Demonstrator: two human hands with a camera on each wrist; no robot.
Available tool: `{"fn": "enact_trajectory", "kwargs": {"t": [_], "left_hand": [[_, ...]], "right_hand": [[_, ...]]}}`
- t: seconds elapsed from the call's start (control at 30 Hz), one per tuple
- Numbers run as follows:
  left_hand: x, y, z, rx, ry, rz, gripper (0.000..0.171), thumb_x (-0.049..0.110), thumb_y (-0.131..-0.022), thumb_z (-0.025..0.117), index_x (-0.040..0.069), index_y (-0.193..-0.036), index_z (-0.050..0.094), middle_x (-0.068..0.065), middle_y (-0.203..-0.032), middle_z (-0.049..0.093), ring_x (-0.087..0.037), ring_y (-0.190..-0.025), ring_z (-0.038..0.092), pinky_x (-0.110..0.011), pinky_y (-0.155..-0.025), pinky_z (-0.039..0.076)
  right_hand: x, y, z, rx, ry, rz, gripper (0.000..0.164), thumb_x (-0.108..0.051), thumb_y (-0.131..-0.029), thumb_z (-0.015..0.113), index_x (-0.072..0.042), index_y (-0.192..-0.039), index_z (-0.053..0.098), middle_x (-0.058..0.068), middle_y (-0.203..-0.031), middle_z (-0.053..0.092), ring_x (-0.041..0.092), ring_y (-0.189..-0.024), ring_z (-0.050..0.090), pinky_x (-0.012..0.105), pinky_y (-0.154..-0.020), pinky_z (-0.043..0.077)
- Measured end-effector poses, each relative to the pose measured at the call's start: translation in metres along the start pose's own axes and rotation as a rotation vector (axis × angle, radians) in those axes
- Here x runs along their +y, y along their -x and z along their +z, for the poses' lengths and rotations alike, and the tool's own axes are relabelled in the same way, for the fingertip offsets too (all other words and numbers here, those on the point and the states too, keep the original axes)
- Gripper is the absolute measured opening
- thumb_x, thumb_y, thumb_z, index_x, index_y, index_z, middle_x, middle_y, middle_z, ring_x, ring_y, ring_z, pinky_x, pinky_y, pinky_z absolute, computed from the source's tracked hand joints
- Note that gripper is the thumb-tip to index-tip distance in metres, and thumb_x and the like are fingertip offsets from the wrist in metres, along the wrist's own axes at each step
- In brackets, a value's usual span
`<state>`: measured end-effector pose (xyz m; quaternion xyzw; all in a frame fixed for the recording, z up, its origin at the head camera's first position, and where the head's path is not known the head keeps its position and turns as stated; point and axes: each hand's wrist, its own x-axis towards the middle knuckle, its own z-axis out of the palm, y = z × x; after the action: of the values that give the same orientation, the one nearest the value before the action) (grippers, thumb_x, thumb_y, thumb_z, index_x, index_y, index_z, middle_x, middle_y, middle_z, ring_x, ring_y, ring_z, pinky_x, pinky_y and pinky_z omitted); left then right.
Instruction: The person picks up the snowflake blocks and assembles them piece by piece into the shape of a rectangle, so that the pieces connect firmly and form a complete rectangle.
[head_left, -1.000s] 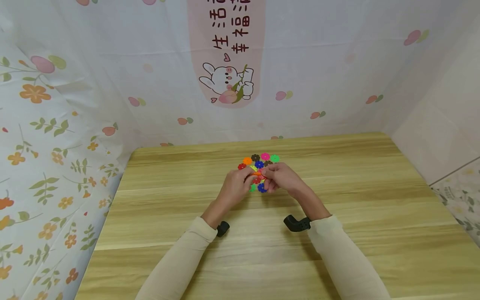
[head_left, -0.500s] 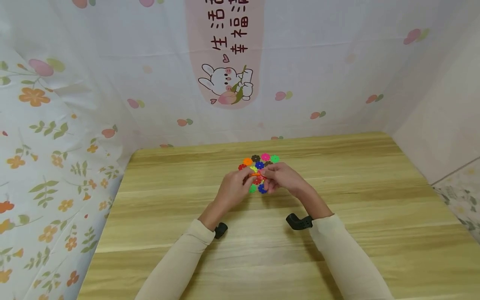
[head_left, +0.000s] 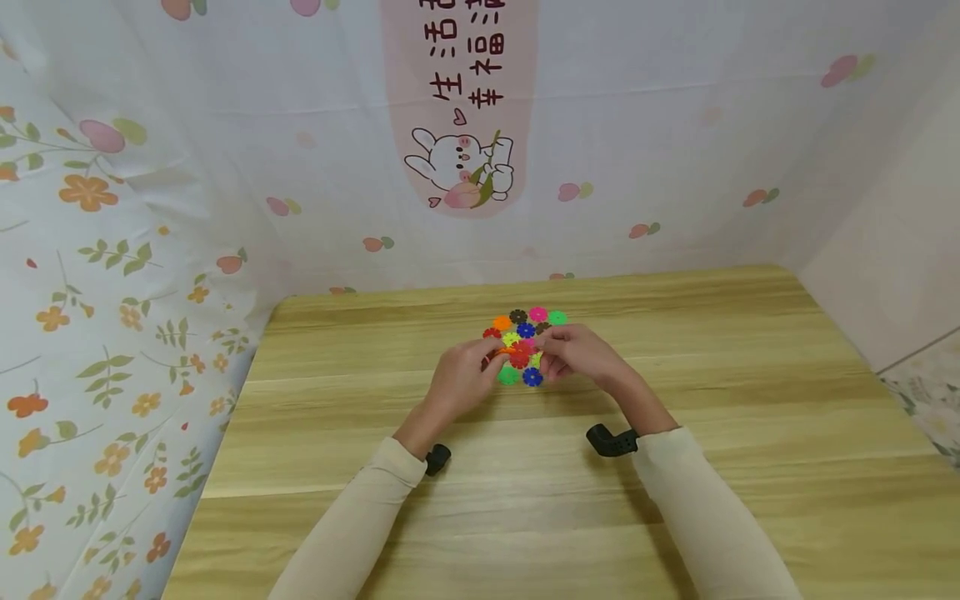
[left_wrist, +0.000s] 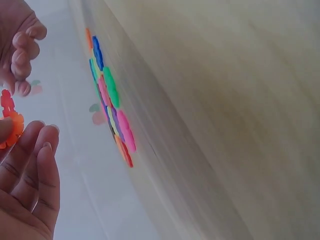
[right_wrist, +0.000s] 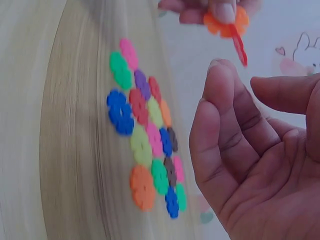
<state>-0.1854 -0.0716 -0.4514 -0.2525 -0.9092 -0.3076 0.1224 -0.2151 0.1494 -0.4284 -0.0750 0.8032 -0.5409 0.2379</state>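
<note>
My left hand [head_left: 459, 375] pinches an orange plastic snowflake disc [right_wrist: 243, 21] between thumb and fingers. A red snowflake disc [right_wrist: 239, 47] is slotted into it edge-on and sticks out toward my right hand [head_left: 581, 354]. That hand is just right of the red disc, its thumb and bent fingers parted with nothing between them in the right wrist view. Below both hands, more snowflake discs lie flat on the table, among them a blue disc [right_wrist: 120, 112], a green disc [right_wrist: 120, 70] and an orange one [right_wrist: 142, 187]. The hands cover part of this group in the head view.
The wood-grain table [head_left: 510, 500] reaches back to a white printed cloth [head_left: 637, 167] hung behind it. Another flowered cloth [head_left: 112, 350] hangs along the left side. A black wrist camera [head_left: 611, 442] sits at the right sleeve's cuff.
My right fingers have let go of the joined discs and drawn slightly right, so the red disc shows between the hands. The left hand keeps its pinch. The head view has shifted a little.
</note>
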Motion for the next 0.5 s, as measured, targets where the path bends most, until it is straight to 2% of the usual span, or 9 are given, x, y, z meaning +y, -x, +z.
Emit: {"fn": "enact_trajectory", "kwargs": {"t": [0.27, 0.5], "left_hand": [[-0.008, 0.005, -0.002, 0.003, 0.024, -0.027, 0.010, 0.018, -0.096, 0.063, 0.010, -0.097, 0.070, 0.001, -0.080, 0.067, -0.010, -0.065, 0.054, -0.022, -0.061, 0.048], [-0.017, 0.012, -0.005, -0.019, 0.011, -0.061, 0.012, 0.016, -0.095, 0.063, 0.009, -0.102, 0.070, 0.001, -0.078, 0.065, -0.010, -0.060, 0.048, -0.022, -0.057, 0.043]], "right_hand": [[0.015, -0.002, -0.012, 0.044, 0.025, 0.035, 0.033, -0.022, -0.103, 0.048, 0.007, -0.116, 0.058, 0.011, -0.080, 0.065, 0.020, -0.066, 0.063, 0.040, -0.073, 0.058], [0.031, -0.004, -0.016, 0.095, 0.186, 0.045, 0.027, -0.018, -0.100, 0.052, 0.004, -0.112, 0.061, 0.012, -0.082, 0.066, 0.022, -0.066, 0.065, 0.033, -0.064, 0.056]]}}
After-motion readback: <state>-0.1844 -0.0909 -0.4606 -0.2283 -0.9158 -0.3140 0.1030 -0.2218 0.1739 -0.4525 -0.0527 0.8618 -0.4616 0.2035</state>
